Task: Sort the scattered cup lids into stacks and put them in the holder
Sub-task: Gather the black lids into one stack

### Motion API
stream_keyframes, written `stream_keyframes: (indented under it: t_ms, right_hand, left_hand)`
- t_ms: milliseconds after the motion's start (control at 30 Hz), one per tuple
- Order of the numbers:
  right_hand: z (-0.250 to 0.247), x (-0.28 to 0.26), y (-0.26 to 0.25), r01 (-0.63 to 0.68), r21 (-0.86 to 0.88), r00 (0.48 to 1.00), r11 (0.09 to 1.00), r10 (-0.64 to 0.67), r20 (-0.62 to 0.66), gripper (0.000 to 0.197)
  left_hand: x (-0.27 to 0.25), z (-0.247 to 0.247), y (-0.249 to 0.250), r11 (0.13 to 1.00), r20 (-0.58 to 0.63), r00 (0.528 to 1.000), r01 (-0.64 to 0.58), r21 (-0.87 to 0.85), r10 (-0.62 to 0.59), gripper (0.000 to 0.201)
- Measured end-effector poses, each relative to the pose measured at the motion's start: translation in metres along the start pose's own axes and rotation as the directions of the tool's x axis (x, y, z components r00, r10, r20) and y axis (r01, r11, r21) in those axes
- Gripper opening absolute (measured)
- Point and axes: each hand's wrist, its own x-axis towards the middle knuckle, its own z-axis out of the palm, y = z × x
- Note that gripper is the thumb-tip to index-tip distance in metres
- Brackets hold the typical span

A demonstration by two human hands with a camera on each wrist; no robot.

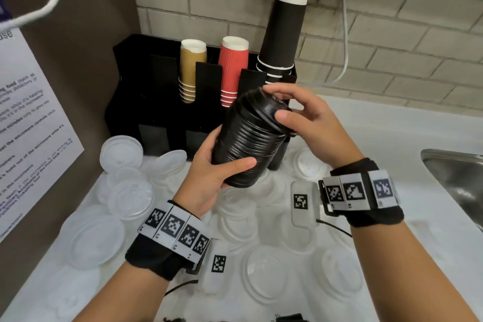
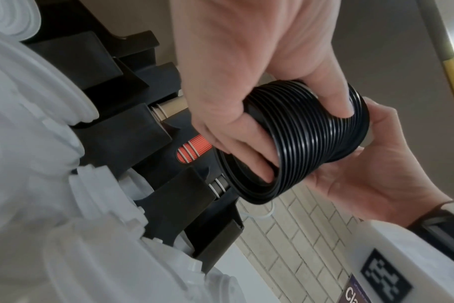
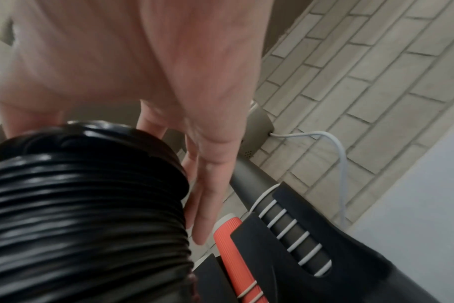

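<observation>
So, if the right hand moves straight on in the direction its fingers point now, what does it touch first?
Probably the red cup stack in the black holder: in the right wrist view, the right hand points its fingers toward it, beside the black lid stack. Depth is unclear.

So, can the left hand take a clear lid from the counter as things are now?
Probably not: the left hand grips the stack of black lids. The clear lids lie unobstructed beside it, so it must first release the stack.

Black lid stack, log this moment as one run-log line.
left hand: holds black lid stack | right hand: fingertips on stack top | stack: off counter, before holder | clear lids: scattered
</observation>
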Motion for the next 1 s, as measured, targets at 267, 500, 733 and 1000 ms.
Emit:
stream_keyframes:
  t_ms: [267,500,733,1000]
  right_hand:
    - [0.011,-0.005,-0.010,0.011,-0.187,1.000,0.982,-0.008,0.017,0.044]
    - [0.021,-0.004,-0.009,0.070,-0.247,0.997,0.966,-0.061,0.043,0.042]
    - [0.036,0.006,-0.016,0.095,-0.267,0.995,0.959,-0.082,0.061,0.048]
    - [0.073,0.016,0.006,0.119,-0.683,0.859,0.721,0.270,0.435,0.010]
  left_hand:
    - [-0.008,-0.006,0.004,0.996,0.006,1.000,-0.011,0.084,0.010,0.084]
    - [-0.007,-0.013,0.008,0.998,0.016,1.000,-0.008,0.067,0.007,0.081]
    - [-0.007,-0.026,0.023,1.000,-0.004,1.000,-0.004,-0.028,0.004,0.076]
    - [0.000,-0.058,0.102,0.998,-0.002,0.998,-0.067,-0.011,0.067,0.052]
